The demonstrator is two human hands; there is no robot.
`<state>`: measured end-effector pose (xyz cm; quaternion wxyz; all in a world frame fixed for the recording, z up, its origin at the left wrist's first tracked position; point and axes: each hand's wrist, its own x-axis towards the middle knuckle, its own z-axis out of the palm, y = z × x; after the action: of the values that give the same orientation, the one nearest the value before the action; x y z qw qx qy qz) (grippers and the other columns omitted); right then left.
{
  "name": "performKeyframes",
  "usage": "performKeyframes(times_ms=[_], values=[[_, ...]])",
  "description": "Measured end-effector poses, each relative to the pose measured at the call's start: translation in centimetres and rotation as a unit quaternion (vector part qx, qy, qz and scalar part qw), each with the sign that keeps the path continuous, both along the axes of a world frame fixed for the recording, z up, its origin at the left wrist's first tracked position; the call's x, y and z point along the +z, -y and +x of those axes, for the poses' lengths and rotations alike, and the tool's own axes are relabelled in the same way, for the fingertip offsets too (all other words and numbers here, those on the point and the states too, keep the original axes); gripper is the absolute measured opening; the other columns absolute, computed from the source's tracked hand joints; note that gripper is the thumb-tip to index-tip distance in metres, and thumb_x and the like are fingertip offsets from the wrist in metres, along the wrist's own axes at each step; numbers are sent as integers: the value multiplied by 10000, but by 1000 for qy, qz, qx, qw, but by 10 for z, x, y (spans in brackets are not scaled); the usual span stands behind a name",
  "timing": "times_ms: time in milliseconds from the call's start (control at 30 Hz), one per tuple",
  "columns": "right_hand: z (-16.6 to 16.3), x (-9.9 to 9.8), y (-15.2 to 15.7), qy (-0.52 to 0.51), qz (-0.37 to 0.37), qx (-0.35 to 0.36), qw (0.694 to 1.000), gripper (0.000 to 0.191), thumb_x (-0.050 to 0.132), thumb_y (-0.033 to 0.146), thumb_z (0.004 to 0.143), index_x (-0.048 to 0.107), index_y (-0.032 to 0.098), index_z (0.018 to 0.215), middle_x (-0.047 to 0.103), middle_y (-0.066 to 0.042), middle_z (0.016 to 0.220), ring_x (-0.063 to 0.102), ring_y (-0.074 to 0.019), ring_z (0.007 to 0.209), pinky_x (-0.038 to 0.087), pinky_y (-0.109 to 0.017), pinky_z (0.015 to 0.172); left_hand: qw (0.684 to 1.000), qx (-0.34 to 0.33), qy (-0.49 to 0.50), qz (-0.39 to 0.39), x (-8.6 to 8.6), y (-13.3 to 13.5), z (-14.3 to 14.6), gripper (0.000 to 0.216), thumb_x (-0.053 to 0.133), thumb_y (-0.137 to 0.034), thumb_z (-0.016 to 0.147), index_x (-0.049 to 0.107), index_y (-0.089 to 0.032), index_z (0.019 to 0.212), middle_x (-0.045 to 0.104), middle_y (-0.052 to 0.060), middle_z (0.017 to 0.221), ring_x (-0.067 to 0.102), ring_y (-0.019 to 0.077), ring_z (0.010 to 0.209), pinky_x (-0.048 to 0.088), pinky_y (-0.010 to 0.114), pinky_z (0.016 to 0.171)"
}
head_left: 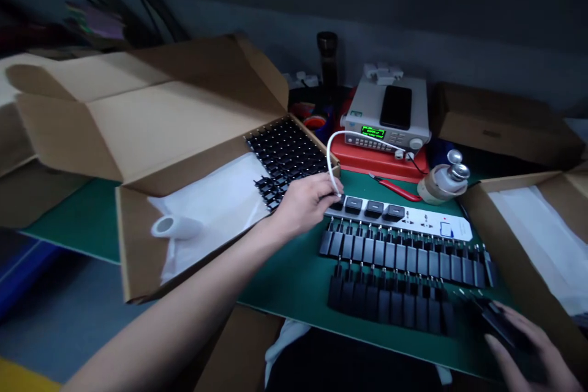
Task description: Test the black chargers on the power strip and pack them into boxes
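My left hand (303,203) pinches the end of a white cable (329,156) against a black power adapter at the left end of a white power strip (459,228). More black adapters (375,209) sit plugged into the strip beside it. Two rows of black plug adapters (399,255) lie in front of the strip, prongs pointing away from me. At the lower right my right hand (535,343) is closed around black power adapters (508,326), blurred and dark; their exact number is unclear.
An open carton (120,245) at left holds packed black adapters, white sheeting and a white roll (177,228). Behind the strip stand a meter (390,111) with a phone on top, red-handled cutters (399,190) and a pump bottle (443,182). Another carton (514,245) is at right.
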<state>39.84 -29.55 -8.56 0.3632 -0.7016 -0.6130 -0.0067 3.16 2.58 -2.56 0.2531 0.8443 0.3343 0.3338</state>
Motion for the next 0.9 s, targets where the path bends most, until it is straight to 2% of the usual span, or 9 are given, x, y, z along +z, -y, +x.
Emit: performKeyframes(times_ms=[100,200,267,367,467,533,633,767,900], values=[[0,35,-42,-59,-5,19,998,338,753,294,854,677,222,1175,695,-100,1223,687,-286,1076,547,-465,998,998,14,18,-61,5,-2,7,92,647,-213,900,728,-220,944,760,26,1029,715,190,995,563,361,957],[-4,68,-100,1,13,87,996,284,736,249,877,692,239,1157,692,-101,1208,681,-291,1094,560,-490,975,992,4,8,-125,11,-1,22,90,652,-247,884,730,-224,922,763,32,1041,710,210,1013,555,385,973],[-8,83,-139,51,-22,142,988,273,690,246,913,690,234,1186,672,-114,1239,669,-290,1123,575,-486,965,991,-2,-24,-131,14,0,29,101,638,-262,886,729,-231,915,764,33,1038,705,219,1016,546,406,985],[-22,96,-185,144,-92,227,959,258,631,179,919,710,208,1163,649,-136,1246,646,-300,1141,591,-486,925,991,-21,-79,-105,16,1,32,118,610,-267,900,724,-247,925,766,25,1041,703,217,1012,542,402,971],[-45,103,-216,254,-174,282,909,239,642,80,849,741,169,1048,649,-152,1161,639,-310,1076,593,-472,853,989,-37,-112,-90,17,1,28,123,596,-250,911,715,-244,941,767,20,1036,705,210,999,545,382,939],[-58,105,-229,300,-222,288,882,186,669,72,825,737,145,982,650,-155,1086,640,-299,997,585,-453,814,989,-38,-114,-87,16,1,25,116,590,-243,921,705,-237,940,763,21,1028,704,206,992,546,372,932],[-64,106,-238,311,-264,278,870,132,713,156,853,722,133,983,652,-143,1045,641,-280,953,571,-430,808,991,-46,-115,-55,12,3,27,117,567,-225,936,682,-220,955,753,32,1038,701,202,992,548,358,925],[-42,104,-232,271,-249,273,889,183,748,241,868,714,164,1030,665,-101,1037,652,-249,948,561,-386,810,991,-52,-120,-10,6,4,31,134,538,-195,940,663,-206,988,743,45,1058,699,205,997,550,353,915],[-15,95,-216,240,-217,224,919,194,623,162,911,694,179,1091,696,-98,1065,680,-243,940,573,-379,792,994,-37,-98,-45,5,7,26,127,564,-227,942,662,-221,1022,742,36,1096,699,205,1012,547,359,933]])
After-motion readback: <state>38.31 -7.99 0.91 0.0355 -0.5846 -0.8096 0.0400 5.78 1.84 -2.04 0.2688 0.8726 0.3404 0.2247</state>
